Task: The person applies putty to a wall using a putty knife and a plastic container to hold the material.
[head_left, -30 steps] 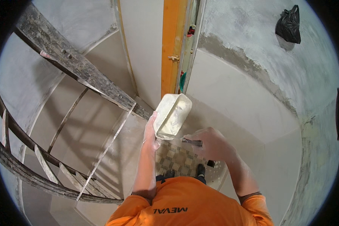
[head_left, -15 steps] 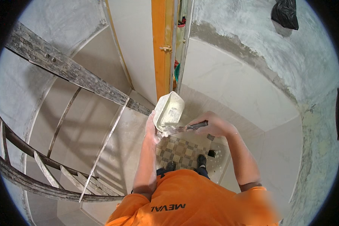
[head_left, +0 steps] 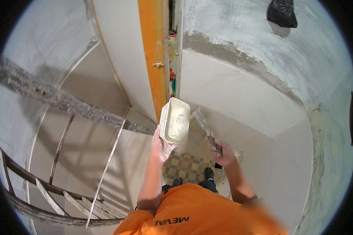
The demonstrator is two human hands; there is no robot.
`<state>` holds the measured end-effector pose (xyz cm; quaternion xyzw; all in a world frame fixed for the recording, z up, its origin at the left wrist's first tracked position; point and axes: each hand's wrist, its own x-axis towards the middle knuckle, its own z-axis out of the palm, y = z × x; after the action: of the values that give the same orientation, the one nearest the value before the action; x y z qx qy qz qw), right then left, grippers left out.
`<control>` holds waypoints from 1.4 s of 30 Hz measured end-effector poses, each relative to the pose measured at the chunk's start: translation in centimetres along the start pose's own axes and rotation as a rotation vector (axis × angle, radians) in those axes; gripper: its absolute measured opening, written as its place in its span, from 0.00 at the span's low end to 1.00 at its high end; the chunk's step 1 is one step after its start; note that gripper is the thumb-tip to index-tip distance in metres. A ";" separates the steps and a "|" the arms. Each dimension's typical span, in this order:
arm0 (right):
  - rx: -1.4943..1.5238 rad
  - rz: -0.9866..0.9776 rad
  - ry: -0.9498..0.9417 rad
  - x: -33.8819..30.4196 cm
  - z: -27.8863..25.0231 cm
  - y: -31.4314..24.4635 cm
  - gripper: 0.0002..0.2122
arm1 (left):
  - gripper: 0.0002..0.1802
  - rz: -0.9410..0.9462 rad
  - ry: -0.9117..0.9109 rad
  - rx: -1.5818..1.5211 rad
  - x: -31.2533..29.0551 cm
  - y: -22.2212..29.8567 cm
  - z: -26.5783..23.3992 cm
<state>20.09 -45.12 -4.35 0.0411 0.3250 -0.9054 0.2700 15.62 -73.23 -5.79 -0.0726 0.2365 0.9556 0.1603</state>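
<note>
A cream-coloured rectangular plastic tub [head_left: 176, 119], smeared inside with pale plaster, rests in my left hand [head_left: 161, 148]. My fingers wrap its near end from below and the side, and the tub's open top tilts toward me. White residue coats the fingers. To its right, my right hand [head_left: 223, 154] is closed round the dark handle of a putty knife [head_left: 202, 122]. The blade points up and to the left, with some pale paste near its tip. That tip is close to the tub's right rim; I cannot tell whether they touch.
A wooden ladder [head_left: 66, 98] spans the left side. Ahead stands a white door [head_left: 123, 43] with an orange edge, slightly ajar. Tiled wall [head_left: 231, 90] and rough plaster [head_left: 255, 35] lie on the right, where a black plastic bag [head_left: 281, 15] hangs. Checkered tiles [head_left: 188, 164] cover the floor.
My right hand has drawn down, and the putty knife has swung from lying across the tub's near end to pointing up beside it. The tub has turned more upright. The view has shifted right.
</note>
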 end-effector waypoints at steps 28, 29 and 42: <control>-0.854 -0.196 0.498 -4.5 2.4 -2.1 0.08 | 0.32 -0.020 -0.002 0.230 3.2 -2.5 5.6; -0.864 -0.181 0.479 -4.3 2.1 -1.8 0.09 | 0.32 -0.024 0.007 0.221 2.9 -2.2 5.3; -1.314 -0.297 0.452 -4.0 3.2 -0.2 0.11 | 0.34 0.083 0.148 0.357 0.6 0.6 4.9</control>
<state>23.72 -45.11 -0.73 0.0116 0.8541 -0.5186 0.0384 14.53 -71.24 -1.38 -0.1030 0.4163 0.8962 0.1135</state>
